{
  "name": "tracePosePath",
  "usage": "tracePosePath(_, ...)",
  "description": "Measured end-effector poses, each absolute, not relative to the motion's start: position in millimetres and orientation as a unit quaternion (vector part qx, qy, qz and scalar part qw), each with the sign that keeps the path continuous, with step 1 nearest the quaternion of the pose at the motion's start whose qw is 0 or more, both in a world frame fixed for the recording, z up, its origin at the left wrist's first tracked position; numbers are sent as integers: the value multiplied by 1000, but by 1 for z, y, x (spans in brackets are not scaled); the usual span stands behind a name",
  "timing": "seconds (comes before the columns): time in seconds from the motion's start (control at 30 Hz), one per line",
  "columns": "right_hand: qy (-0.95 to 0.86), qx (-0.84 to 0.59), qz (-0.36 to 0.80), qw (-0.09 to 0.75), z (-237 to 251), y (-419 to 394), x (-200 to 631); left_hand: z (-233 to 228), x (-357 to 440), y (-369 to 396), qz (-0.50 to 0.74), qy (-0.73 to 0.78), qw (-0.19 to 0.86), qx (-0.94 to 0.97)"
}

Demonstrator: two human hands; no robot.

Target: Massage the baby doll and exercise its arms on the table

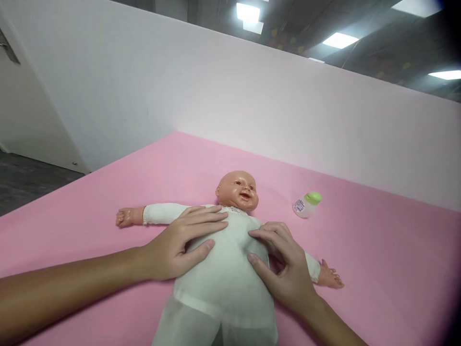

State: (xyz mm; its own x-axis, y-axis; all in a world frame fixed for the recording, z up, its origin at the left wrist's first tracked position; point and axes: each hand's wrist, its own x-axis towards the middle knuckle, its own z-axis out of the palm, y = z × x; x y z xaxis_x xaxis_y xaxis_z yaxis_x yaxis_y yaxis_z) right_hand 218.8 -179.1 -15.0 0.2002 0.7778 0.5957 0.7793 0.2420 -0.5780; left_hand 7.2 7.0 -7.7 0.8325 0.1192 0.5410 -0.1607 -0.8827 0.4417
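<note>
A baby doll [237, 192] in a white top [230, 274] and white trousers [190, 322] lies on its back, arms spread to both sides. My left hand [187, 240] rests flat on the left of its chest, fingers stretched out and thumb apart. On the other side of the chest, my right hand [284, 259] touches the top with fingertips and thumb. Its fingers are bent and apart, and the cloth dimples near them. Whether a fold of cloth is caught between them is not visible. The doll's feet are out of frame.
A small clear bottle with a green cap [307, 204] stands tilted-looking on the pink table surface [378, 250], right of the doll's head. A white partition [270, 105] rises behind the table. At the left are a door [32, 101] and grey floor [32, 182].
</note>
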Motion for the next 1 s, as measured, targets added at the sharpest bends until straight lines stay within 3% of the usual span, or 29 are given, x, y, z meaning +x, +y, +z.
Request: tracePosePath(1.0, -706, -539, 82, 453, -15, -180, 222, -9, 7, 7, 287, -12, 245, 926)
